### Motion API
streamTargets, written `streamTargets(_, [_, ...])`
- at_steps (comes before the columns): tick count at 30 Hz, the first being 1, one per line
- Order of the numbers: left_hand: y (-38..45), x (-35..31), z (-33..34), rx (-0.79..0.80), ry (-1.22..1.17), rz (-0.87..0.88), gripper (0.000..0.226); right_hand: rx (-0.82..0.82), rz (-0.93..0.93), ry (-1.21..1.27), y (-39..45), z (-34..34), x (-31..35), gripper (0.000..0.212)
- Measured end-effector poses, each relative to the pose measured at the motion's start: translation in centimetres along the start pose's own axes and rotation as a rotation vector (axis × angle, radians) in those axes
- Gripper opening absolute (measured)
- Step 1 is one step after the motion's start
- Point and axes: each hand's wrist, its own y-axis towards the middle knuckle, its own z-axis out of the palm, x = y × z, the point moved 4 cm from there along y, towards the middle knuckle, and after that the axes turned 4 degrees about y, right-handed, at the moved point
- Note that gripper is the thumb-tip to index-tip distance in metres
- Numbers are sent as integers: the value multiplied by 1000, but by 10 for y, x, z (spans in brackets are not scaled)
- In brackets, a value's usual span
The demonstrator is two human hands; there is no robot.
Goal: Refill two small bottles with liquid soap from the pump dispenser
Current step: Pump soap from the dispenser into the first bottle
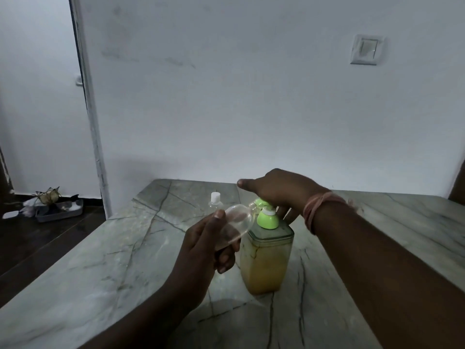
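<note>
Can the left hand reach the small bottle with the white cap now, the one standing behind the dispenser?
Probably not at once. The left hand grips a clear bottle tilted toward the pump dispenser. The white-capped bottle stands just beyond it with nothing between, but the hand is occupied.

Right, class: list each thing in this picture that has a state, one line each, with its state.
Left hand: grips the clear bottle.
Clear bottle: tilted, mouth at the nozzle.
Right hand: rests on the pump head.
Pump dispenser: upright, mostly full.
Capped bottle: upright, cap on.
</note>
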Motion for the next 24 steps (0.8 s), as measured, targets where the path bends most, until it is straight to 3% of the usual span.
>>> streamTargets(12, [0, -2, 0, -5, -26, -17, 58, 32, 4, -103, -12, 4, 10, 71])
streamTargets(18, [-4, -5, 6, 13, -139, -135, 72, 26, -23, -175, -15, 1, 16, 70])
streamTargets(21, [-6, -2, 5, 44, -254, -183, 60, -29, -43, -112, -10, 4, 10, 62])
streamTargets(24, [-8, -4, 5, 57, -235, -174, 46, -16, -33, -29, -10, 8, 4, 67])
